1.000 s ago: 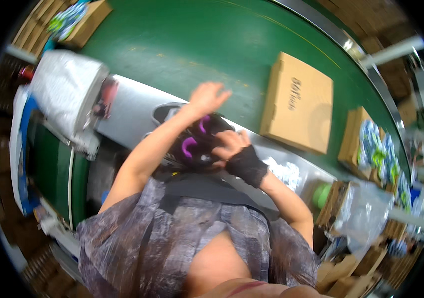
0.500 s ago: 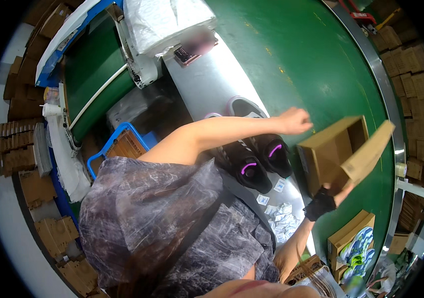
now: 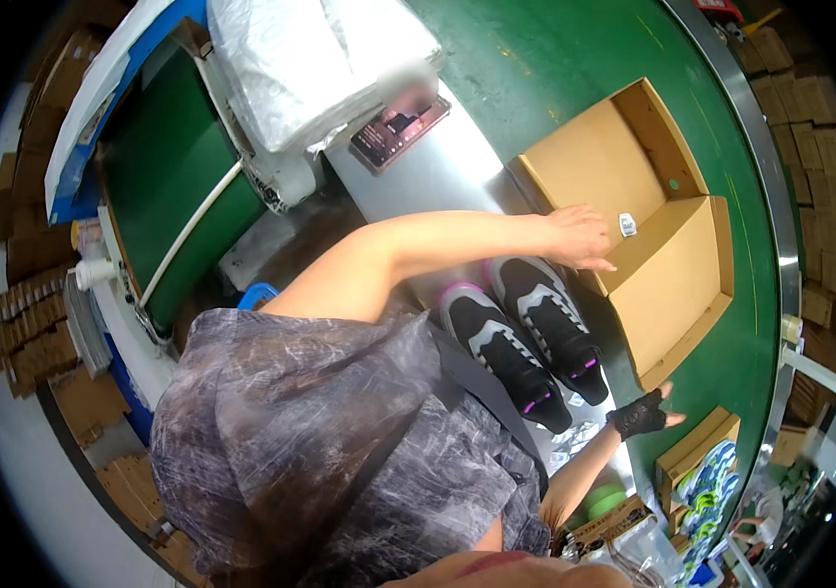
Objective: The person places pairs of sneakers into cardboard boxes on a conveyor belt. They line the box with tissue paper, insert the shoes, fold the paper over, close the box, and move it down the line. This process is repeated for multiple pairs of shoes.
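An open brown cardboard shoebox (image 3: 672, 299) lies with its two halves spread apart. A small white packet (image 3: 627, 225) rests inside near the fold. My bare left hand (image 3: 579, 237) reaches over the box's left edge beside the packet, fingers loosely apart and holding nothing I can see. My right hand (image 3: 643, 415), in a black fingerless glove, is empty with its fingers spread, just below the box's lower edge. Under my left forearm stands a pair of black and grey sneakers (image 3: 547, 333) with pink accents. Several white packets (image 3: 579, 439) lie by the toes, partly hidden by my right arm.
The box lies on a green surface (image 3: 574, 59) bordered by a metal rail (image 3: 775, 196). A phone (image 3: 400, 132) sits on the metal strip beside a white plastic-wrapped bundle (image 3: 281, 69). Blue-green patterned shoes (image 3: 707, 490) fill another box (image 3: 702, 446) at lower right. Cartons (image 3: 819, 137) are stacked beyond the rail.
The shoebox has swung wide open and lies flat. My right hand has let go of its flap. My left hand has uncurled, and a packet now shows in the box.
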Available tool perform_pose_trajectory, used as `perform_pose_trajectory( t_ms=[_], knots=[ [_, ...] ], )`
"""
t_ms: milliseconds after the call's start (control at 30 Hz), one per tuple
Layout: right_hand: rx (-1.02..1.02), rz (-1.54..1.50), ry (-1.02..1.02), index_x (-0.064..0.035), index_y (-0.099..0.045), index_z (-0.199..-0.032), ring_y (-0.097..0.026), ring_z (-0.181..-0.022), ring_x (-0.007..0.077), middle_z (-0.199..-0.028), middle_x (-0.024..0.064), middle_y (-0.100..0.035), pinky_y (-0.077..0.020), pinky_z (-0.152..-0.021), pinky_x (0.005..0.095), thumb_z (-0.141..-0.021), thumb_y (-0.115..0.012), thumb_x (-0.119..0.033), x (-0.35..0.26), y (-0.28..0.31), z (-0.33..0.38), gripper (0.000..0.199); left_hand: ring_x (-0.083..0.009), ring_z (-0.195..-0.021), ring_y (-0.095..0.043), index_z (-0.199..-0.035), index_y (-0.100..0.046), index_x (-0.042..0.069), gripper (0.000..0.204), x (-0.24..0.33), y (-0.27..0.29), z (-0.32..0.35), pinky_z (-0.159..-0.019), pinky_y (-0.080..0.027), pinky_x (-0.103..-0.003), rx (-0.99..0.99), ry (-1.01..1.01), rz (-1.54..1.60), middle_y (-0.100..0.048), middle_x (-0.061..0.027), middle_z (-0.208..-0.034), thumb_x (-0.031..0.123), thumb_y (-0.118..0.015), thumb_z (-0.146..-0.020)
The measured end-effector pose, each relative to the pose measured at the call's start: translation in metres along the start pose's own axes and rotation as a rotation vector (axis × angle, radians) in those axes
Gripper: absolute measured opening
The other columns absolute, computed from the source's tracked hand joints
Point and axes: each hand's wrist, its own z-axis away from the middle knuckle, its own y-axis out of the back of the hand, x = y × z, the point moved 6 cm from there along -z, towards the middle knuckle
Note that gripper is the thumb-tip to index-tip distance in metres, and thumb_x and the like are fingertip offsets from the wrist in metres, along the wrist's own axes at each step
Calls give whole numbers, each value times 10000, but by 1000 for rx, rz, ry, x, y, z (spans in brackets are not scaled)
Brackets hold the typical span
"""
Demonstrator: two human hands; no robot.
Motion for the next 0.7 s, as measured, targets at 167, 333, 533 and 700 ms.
perform_pose_trajectory(
  t_ms=[167,333,533,700],
  knots=[
    [-480,57,692,-19,-489,-1139,-420,-1151,319,-1234,191,-442,-313,-962,390,-802,-608,-138,-190,-52,44,376,-254,-854,-558,-821,-594,33,210,-10,68,73,-769,-440,-344,526,-204,265,-584,-101,-882,219,-655,-743],
    [-1165,637,427,-134,-463,-1243,-191,-1282,413,-1410,201,-174,-186,-970,620,-705,-599,-555,-145,-159,83,696,-308,-915,-559,-925,-584,14,165,-107,174,162,-824,-445,-380,646,100,75,-585,-134,-955,104,-542,-793],
    [-1291,677,507,-181,-509,-1193,-80,-1271,497,-1419,219,-120,-222,-1000,550,-712,-635,-427,-141,-174,113,556,-299,-1133,-440,-1125,-554,66,414,-285,234,317,-886,-295,-564,444,846,-791,-534,-169,-1126,373,-490,-854],
    [-1301,938,574,-253,-537,-1122,-53,-1262,521,-1424,105,-218,-190,-947,650,-764,-573,-316,-140,-182,116,365,-279,-1197,-387,-1151,-560,154,415,-296,231,323,-909,-229,-575,350,870,-603,-477,-78,-1261,415,-504,-833]
  ],
)
